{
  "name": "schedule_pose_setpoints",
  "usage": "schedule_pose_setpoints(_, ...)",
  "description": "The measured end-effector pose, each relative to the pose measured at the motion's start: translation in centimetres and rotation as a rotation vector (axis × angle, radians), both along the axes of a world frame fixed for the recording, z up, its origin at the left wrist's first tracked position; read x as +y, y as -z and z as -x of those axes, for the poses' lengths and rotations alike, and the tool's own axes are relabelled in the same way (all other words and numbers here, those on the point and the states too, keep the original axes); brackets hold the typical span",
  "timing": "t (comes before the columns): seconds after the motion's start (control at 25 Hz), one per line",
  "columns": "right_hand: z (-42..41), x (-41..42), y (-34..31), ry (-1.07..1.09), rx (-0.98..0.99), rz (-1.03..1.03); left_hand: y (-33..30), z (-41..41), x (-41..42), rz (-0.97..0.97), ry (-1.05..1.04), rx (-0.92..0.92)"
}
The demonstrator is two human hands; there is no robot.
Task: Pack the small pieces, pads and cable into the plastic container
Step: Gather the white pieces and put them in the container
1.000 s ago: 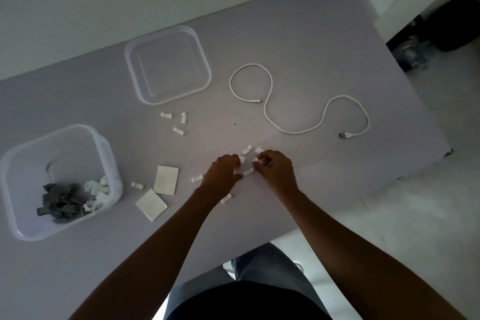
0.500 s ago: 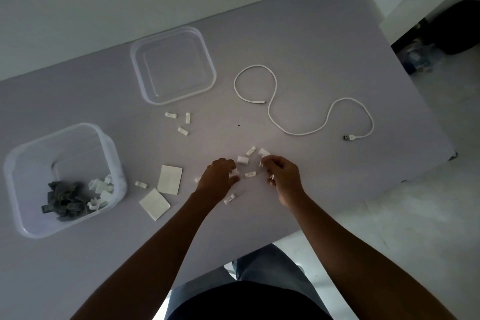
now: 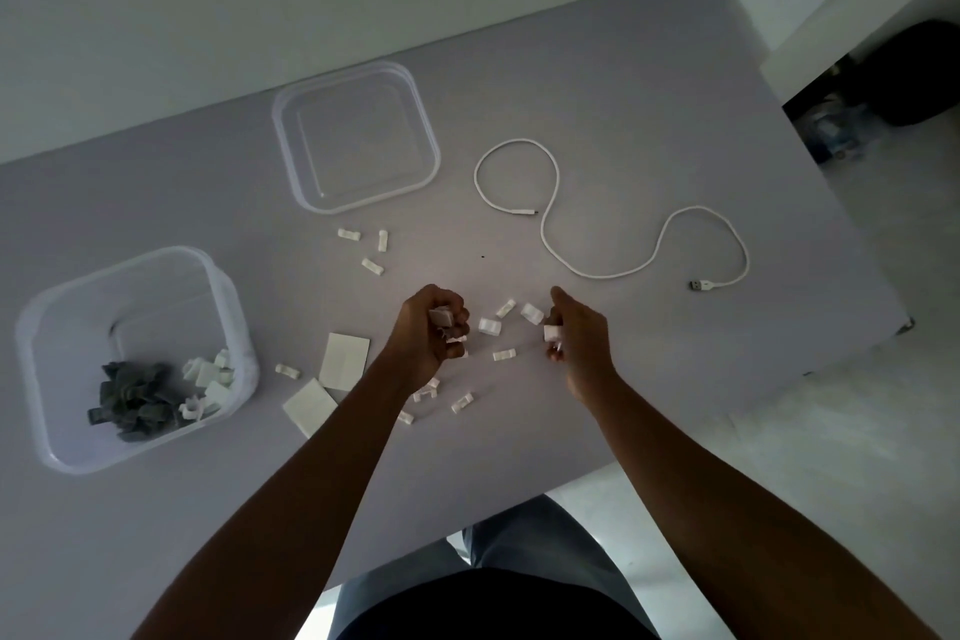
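My left hand [image 3: 434, 335] is curled around several small white pieces at the table's middle. My right hand [image 3: 579, 335] pinches a white piece [image 3: 551, 332] in its fingers, palm turned inward. More loose white pieces [image 3: 490, 326] lie between and below the two hands, and three more [image 3: 373, 266] sit farther back. Two white square pads [image 3: 344, 360] lie left of my left wrist. A white USB cable [image 3: 613, 244] snakes across the right side. The clear plastic container [image 3: 130, 353] at the left holds dark grey pieces and a few white ones.
The container's clear lid [image 3: 356, 140] lies upside down at the back middle. The grey table's [image 3: 649, 83] front edge runs close under my forearms, and its right edge drops to a pale floor with dark clutter at far right.
Both hands have lifted off the table and drawn apart, each carrying white pieces. The left fist has turned up with pieces showing inside it.
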State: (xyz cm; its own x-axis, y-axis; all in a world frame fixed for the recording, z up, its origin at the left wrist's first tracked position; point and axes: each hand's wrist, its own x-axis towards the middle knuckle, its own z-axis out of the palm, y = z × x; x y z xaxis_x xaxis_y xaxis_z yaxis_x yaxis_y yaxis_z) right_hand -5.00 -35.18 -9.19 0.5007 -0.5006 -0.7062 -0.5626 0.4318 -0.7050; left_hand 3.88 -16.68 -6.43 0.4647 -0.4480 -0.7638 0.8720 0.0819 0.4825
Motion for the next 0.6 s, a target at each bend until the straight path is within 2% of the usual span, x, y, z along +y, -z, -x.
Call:
schedule_pose_setpoints(0.08, -0.4, 0.0, 0.6, -0.225, 0.043, 0.348, 0.6, -0.4, -0.4, -0.144, 0.051, -0.056)
schedule_pose_setpoints(0.12, -0.6, 0.1, 0.8, -0.316, 0.057, 0.471, 1.1, -0.6, -0.6, -0.273, 0.128, -0.151)
schedule_pose_setpoints(0.16, -0.6, 0.2, 0.9, -0.380, 0.057, 0.573, 1.6, -0.6, -0.8, -0.425, 0.245, -0.314)
schedule_pose_setpoints(0.24, -0.6, 0.3, 1.1, -0.473, 0.039, 0.702, 2.7, -0.2, -1.0, -0.727, 0.522, -0.750)
schedule_pose_setpoints(0.28, -0.5, 0.3, 1.2, -0.524, 0.048, 0.729, 3.0, 0.0, -1.0, -0.808, 0.632, -0.896)
schedule_pose_setpoints(0.44, -0.1, 0.7, 1.8, -0.686, 0.129, 0.810, 3.4, 0.7, -1.8, -0.906, 0.885, -1.129)
schedule_pose_setpoints(0.6, 0.1, 0.4, 2.1, -0.710, 0.144, 0.882, 3.8, 0.9, -2.5, -0.943, 0.951, -1.215)
